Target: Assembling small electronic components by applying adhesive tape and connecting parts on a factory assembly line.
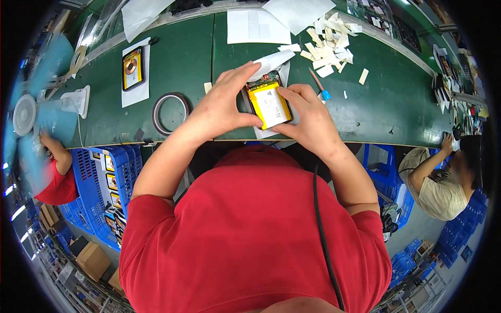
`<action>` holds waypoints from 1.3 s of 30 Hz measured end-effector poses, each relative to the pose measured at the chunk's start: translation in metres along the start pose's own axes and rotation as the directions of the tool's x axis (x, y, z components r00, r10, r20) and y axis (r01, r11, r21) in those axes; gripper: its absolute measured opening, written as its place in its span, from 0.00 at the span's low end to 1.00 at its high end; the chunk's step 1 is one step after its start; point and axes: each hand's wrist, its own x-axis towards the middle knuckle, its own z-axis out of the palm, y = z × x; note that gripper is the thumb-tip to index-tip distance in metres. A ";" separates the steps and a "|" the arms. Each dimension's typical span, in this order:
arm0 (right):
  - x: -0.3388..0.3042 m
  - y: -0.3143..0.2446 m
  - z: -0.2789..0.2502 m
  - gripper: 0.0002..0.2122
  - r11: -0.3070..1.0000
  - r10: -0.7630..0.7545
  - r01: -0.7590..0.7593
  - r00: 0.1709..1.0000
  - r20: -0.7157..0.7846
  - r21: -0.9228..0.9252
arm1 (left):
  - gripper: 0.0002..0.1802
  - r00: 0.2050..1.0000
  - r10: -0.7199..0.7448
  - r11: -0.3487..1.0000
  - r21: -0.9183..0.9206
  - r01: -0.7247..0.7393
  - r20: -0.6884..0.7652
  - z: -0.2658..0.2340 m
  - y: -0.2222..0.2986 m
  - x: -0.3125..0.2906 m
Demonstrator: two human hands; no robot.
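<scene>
Near the table's front edge, a small electronic device lies on white paper. It has a flat battery (272, 110) with yellow edges and a white label, and a circuit board (266, 79) shows at its far end. My left hand (222, 104) is curved round the left side, thumb at the near left corner and fingers by the far end. On the other side, my right hand (309, 119) grips the battery's right edge between thumb and fingers. A curled white sheet (272, 61) rises just beyond the board.
Left on the table are a tape roll (170, 113) and a similar device (133, 68) on paper. A blue-ended tool (325, 95) and many paper strips (329, 44) lie to the right. A blue crate (125, 167) holds devices; a fan (25, 115) stands left. People sit either side.
</scene>
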 end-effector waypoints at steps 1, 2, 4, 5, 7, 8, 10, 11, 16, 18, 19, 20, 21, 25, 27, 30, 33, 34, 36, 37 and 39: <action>0.000 0.000 -0.001 0.35 1.000 0.003 -0.003 1.000 0.003 0.005 | 0.55 0.999 0.034 0.999 0.032 -0.033 -0.024 -0.002 -0.007 0.002; 0.001 0.001 -0.003 0.34 1.000 0.008 -0.008 1.000 0.019 0.004 | 0.51 1.000 -0.014 0.999 -0.043 0.013 -0.015 -0.006 -0.013 0.005; 0.003 0.004 -0.004 0.33 1.000 0.012 -0.013 0.999 0.038 0.008 | 0.37 0.995 -0.066 0.993 -0.104 0.058 -0.075 -0.011 -0.022 0.015; 0.004 0.006 -0.004 0.32 1.000 -0.029 0.029 0.999 0.028 -0.007 | 0.33 0.989 -0.124 0.990 -0.080 0.117 -0.082 -0.013 -0.024 0.019; 0.006 0.007 -0.004 0.30 0.997 -0.070 0.070 0.997 0.021 -0.021 | 0.22 0.987 -0.063 0.998 0.014 0.066 -0.145 -0.013 -0.026 0.025; 0.007 0.006 -0.005 0.29 0.997 -0.068 0.069 0.997 0.026 -0.042 | 0.22 0.987 -0.066 0.998 0.013 0.069 -0.145 -0.014 -0.025 0.027; 0.009 0.004 -0.007 0.28 0.996 -0.066 0.068 0.997 0.035 -0.062 | 0.19 0.956 -0.270 0.963 -0.048 0.266 -0.116 -0.021 -0.019 0.032; 0.010 0.003 -0.008 0.28 0.998 -0.044 0.047 0.997 0.056 -0.048 | 0.17 0.946 -0.306 0.952 -0.048 0.302 -0.104 -0.026 -0.011 0.034; 0.019 0.004 -0.016 0.24 0.910 -0.337 0.328 0.942 0.009 -0.254 | 0.13 0.950 -0.291 0.947 -0.176 0.270 -0.112 -0.025 -0.033 0.032; 0.024 0.000 -0.022 0.20 0.825 -0.460 0.444 0.887 0.042 -0.349 | 0.13 0.959 -0.268 0.955 -0.155 0.252 -0.095 -0.028 -0.034 0.032; 0.026 -0.002 -0.025 0.20 0.826 -0.459 0.444 0.887 0.042 -0.348 | 0.12 0.952 -0.291 0.953 -0.115 0.280 -0.097 -0.030 -0.033 0.032; 0.029 -0.002 -0.027 0.17 0.816 -0.473 0.444 0.881 0.014 -0.369 | 0.11 0.945 -0.313 0.949 -0.073 0.307 -0.100 -0.031 -0.033 0.033; 0.033 -0.003 -0.030 0.15 0.807 -0.487 0.443 0.873 -0.015 -0.390 | 0.11 0.944 -0.313 0.949 -0.072 0.307 -0.100 -0.031 -0.034 0.033; 0.066 -0.009 -0.042 0.06 0.849 -0.463 0.445 0.886 0.006 -0.286 | 0.18 0.896 0.080 0.997 0.019 -0.080 -0.436 -0.038 -0.013 0.029; 0.084 -0.013 -0.039 0.06 0.857 -0.462 0.447 0.887 0.000 -0.257 | 0.27 0.916 0.256 0.964 0.015 -0.265 -0.310 -0.043 -0.003 0.027; 0.095 -0.007 -0.025 0.08 0.861 -0.479 0.446 0.873 -0.093 -0.245 | 0.35 0.965 0.095 0.994 0.072 -0.080 -0.243 -0.024 0.009 0.025; 0.078 -0.010 -0.024 0.10 0.944 -0.311 0.281 0.932 -0.184 -0.175 | 0.34 0.959 -0.101 0.995 -0.032 0.096 -0.264 -0.023 0.001 0.024; 0.068 -0.006 -0.023 0.11 0.958 -0.257 0.226 0.951 -0.175 -0.176 | 0.33 0.941 -0.196 0.975 -0.159 0.156 -0.275 -0.022 0.000 0.022; 0.047 0.001 -0.021 0.13 0.969 -0.186 0.171 0.980 -0.070 -0.177 | 0.32 0.932 -0.205 0.974 -0.158 0.164 -0.298 -0.022 -0.007 0.018; 0.036 0.003 -0.022 0.13 0.974 -0.145 0.141 0.989 -0.008 -0.179 | 0.31 0.926 -0.260 0.961 -0.163 0.221 -0.274 -0.024 -0.008 0.016; 0.021 0.007 -0.019 0.14 0.977 -0.135 0.132 0.991 -0.006 -0.169 | 0.30 0.907 -0.361 0.920 -0.240 0.309 -0.216 -0.026 -0.004 0.011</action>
